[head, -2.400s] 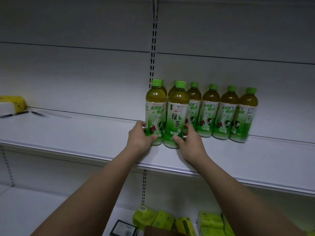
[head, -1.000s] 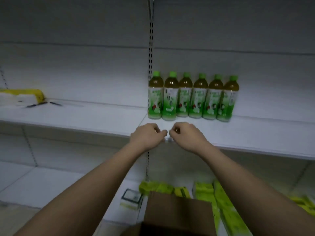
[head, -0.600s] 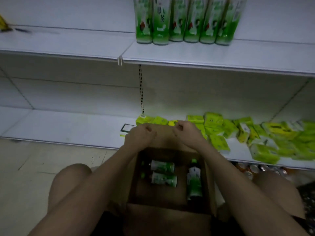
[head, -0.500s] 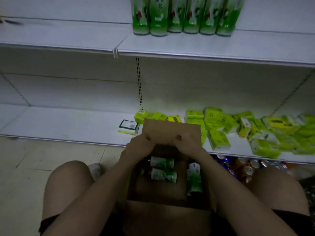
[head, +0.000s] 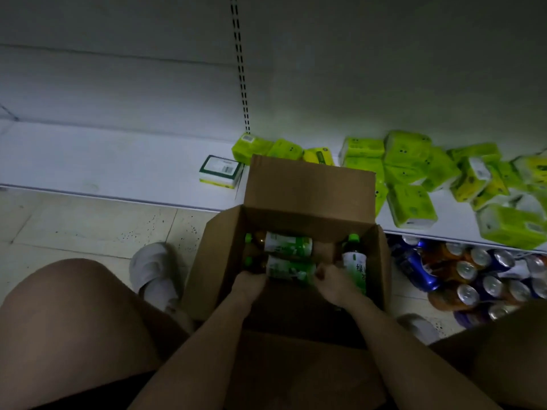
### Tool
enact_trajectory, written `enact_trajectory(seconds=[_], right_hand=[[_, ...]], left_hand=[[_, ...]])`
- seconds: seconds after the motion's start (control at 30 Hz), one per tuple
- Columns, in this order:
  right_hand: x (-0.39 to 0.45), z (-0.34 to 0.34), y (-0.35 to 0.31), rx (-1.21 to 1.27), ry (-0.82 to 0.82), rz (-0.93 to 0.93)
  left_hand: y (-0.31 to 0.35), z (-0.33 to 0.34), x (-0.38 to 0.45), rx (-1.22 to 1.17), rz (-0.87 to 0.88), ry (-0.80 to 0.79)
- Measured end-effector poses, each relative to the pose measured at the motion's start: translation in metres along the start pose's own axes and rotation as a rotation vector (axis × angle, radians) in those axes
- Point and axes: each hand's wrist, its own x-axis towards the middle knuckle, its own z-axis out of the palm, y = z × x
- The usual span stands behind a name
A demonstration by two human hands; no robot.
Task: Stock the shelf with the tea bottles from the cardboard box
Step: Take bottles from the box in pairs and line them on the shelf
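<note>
Dim store aisle, tiled floor (head: 88, 229), white bottom shelf (head: 103, 170) along the back. Open cardboard box (head: 307, 187) sits on the floor between the person's knees, far flap leaning up against the shelf edge.

Inside the box: three tea bottles. Two lie on their sides, caps pointing left, one behind the other: rear bottle (head: 284, 243) and front bottle (head: 285, 269). Third bottle (head: 353, 261) is at the right wall, cap pointing away from the camera.

Both hands are down in the box. Left hand (head: 247, 284) is at the cap end of the front bottle, right hand (head: 333, 281) at its base end. Fingers curl toward it, but can't tell whether either hand actually has a closed grasp; too dark, fingertips hidden.

Green tissue packs (head: 411, 173) piled on the shelf to the right. Drink cans (head: 464, 273) on the floor under the shelf lip. White shoe (head: 154, 270) left of the box.
</note>
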Motion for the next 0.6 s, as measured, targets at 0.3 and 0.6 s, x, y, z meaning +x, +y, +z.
enact_trajectory(seconds=[0.3, 0.6], right_hand=[[0.103, 0.018, -0.013, -0.207, 0.020, -0.197], [0.163, 0.040, -0.006, -0.425, 0.017, -0.274]], left_hand=[[-0.011, 0.054, 0.074, -0.489, -0.291, -0.094], [0.000, 0.088, 0.127, -0.871, -0.303, -0.142]])
